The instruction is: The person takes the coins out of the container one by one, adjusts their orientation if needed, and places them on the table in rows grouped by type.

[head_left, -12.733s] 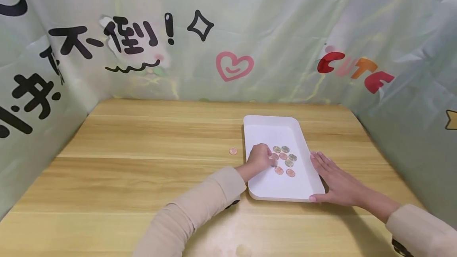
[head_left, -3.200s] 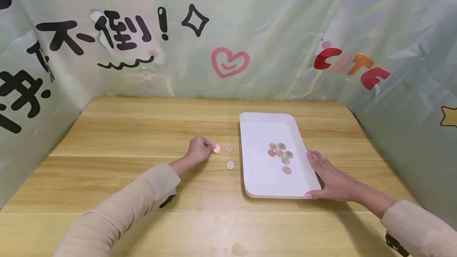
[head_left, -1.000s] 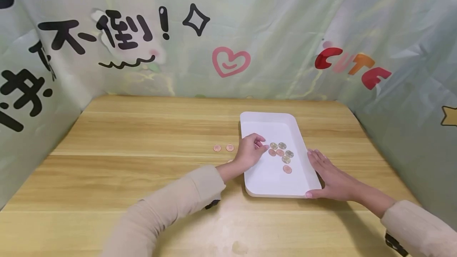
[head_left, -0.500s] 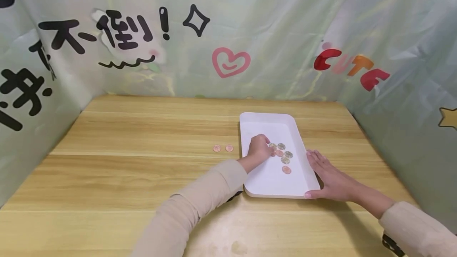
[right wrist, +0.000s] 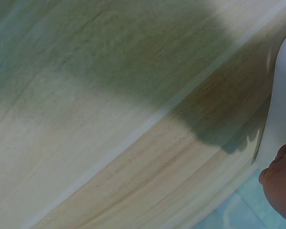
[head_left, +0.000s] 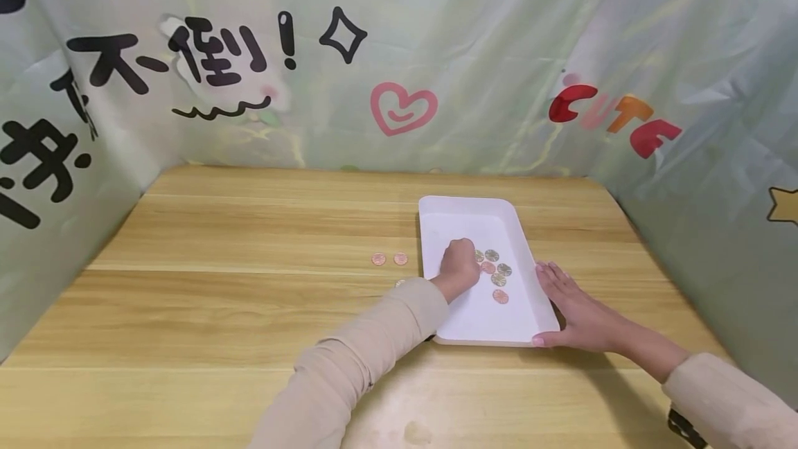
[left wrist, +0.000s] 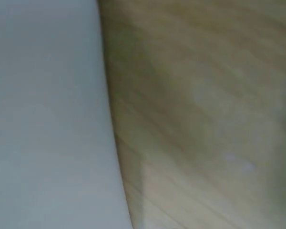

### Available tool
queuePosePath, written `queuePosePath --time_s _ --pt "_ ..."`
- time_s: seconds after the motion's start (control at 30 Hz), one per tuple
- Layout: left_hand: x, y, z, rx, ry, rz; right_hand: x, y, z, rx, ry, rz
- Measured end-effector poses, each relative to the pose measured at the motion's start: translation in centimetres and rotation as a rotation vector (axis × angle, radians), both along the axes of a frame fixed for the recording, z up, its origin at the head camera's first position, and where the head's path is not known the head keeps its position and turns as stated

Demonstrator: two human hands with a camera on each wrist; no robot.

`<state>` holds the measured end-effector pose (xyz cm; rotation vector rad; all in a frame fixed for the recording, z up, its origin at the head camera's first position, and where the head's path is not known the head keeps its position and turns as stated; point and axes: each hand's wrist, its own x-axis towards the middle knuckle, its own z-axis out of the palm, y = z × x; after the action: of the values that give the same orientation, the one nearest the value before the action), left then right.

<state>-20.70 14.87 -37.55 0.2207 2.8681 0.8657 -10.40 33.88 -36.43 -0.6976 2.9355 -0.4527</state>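
A white tray (head_left: 449, 220) lies right of centre on the wooden table, with several copper and silvery-gold coins (head_left: 501, 296) inside. My left hand (head_left: 460, 262) is over the tray, its fingers curled downward at the left side of the coin cluster. Its fingertips and whatever lies under them are hidden. My right hand (head_left: 582, 314) rests with straightened fingers along the tray's right edge, the thumb at the near corner. Two copper coins (head_left: 401, 259) lie side by side on the table left of the tray. Below them, a paler coin (head_left: 400, 283) is partly covered by the left sleeve.
Printed cloth (head_left: 474, 54) encloses the wooden table (head_left: 249, 227) at the back and sides. In the left wrist view a pale surface borders the wood, with no hand visible. The right wrist view catches part of the right hand against the tray (right wrist: 281, 105).
Since 12.7 s ago, two more coins lie on the table. Over the last second my left hand has moved right onto the coins and curled; one copper coin is now hidden there. My right hand stays.
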Motion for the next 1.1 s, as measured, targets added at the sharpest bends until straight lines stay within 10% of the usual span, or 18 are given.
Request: queuePosePath --time_s 0.53,1.1 --pt "0.0 -1.1 1.2 0.127 -0.059 0.037 0.0 0.1 0.0 0.004 0.016 0.017" --pt "0.5 -4.4 3.7 0.459 -0.045 -0.097 0.0 -0.1 0.1 0.01 -0.002 0.0"
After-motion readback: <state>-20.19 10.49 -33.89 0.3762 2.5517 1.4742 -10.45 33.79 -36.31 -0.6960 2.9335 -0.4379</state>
